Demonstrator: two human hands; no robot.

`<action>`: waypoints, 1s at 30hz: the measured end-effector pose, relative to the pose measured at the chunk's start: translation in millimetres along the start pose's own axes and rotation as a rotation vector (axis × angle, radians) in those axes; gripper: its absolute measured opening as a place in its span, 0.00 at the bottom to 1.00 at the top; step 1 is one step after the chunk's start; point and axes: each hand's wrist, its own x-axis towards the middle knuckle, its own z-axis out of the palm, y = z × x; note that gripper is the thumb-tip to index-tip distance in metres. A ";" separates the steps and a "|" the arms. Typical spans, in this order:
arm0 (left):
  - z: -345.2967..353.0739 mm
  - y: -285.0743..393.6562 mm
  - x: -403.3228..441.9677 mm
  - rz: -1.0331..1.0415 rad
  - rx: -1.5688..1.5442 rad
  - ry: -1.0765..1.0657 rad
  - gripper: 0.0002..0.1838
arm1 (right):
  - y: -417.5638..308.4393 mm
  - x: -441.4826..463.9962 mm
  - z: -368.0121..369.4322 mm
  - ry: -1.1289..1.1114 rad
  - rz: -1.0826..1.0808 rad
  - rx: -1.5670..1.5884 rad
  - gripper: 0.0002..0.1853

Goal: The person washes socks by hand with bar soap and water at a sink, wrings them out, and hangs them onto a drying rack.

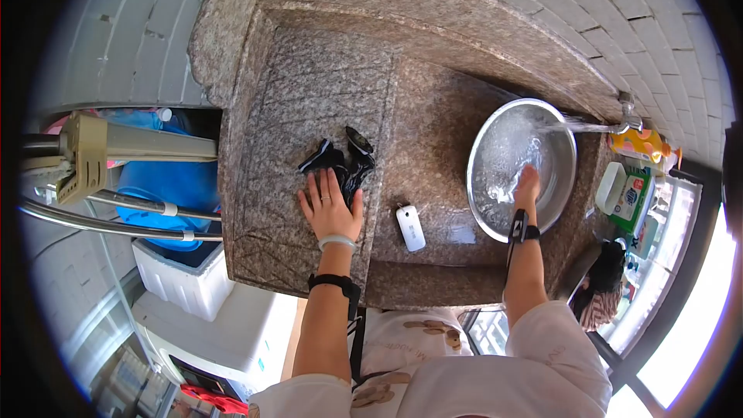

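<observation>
My left hand (333,213) lies flat with its fingers spread, the fingertips on a dark, wet-looking bundle of black cloth (359,161) that resembles socks. The bundle rests on a ribbed stone washboard (309,85), and my palm covers part of it. Over on the right, my right hand (528,186) reaches into a round metal basin (474,159). Bubbling water fills the bottom there, and my fingers are too unclear to read. A tap (628,118) pours a stream into the basin. Between the two hands, a white bar with grey lettering (411,227) sits on the stone.
A raised stone edge (418,0) runs along the back, below a brick wall (588,8). Past the basin stand a green package (633,197) and an orange-yellow bottle (642,143). Metal tubes (155,224), a blue tub (166,186) and a white foam box (186,279) are at left.
</observation>
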 end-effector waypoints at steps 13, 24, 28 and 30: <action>-12.4 4.9 4.0 -0.007 0.094 -0.115 0.27 | -16.2 -233.8 150.9 -1.546 0.551 -0.213 0.24; -2.9 4.6 0.6 0.009 0.098 -0.033 0.28 | 23.6 41.4 -47.4 -0.153 -0.010 -0.072 0.18; -2.0 5.1 -0.6 0.025 0.124 -0.026 0.28 | 4.1 -16.0 7.4 -0.881 0.572 0.094 0.19; -2.1 6.7 0.2 0.002 0.121 -0.035 0.28 | -25.0 -85.9 54.1 -1.135 0.622 -0.154 0.22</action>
